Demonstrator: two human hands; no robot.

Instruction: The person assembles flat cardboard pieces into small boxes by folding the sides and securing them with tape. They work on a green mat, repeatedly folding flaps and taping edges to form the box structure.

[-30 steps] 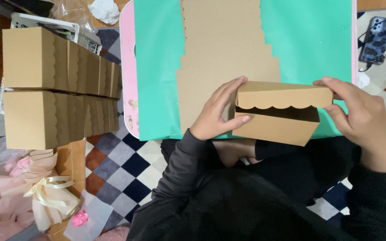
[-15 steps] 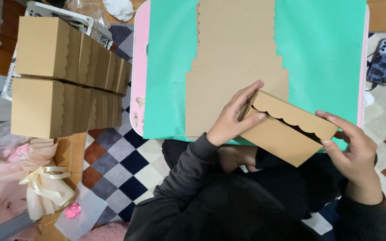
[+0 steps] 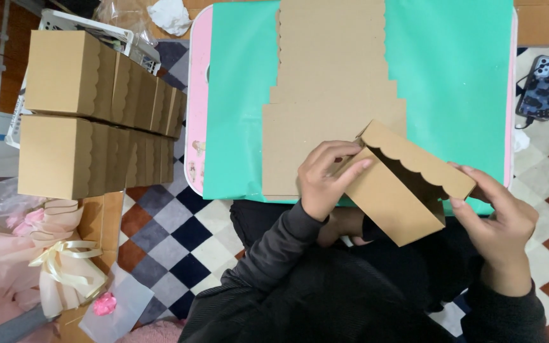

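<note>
A table (image 3: 193, 127) fills the upper middle of the view, and a mat (image 3: 452, 82) lies on it, covering nearly all of its top. A stack of flat cardboard blanks (image 3: 332, 82) lies on the mat, down its middle. At the table's near edge, in front of the blanks and tilted, a folded box (image 3: 401, 190) sits between the left hand (image 3: 322, 181) on its left end and the right hand (image 3: 500, 219) on its right end. Left of the table, two rows of finished boxes (image 3: 90, 121) stand side by side. Nearer than them lies a ribbon bundle (image 3: 58, 267). Right of the table, a phone (image 3: 541, 86) lies on the floor.
</note>
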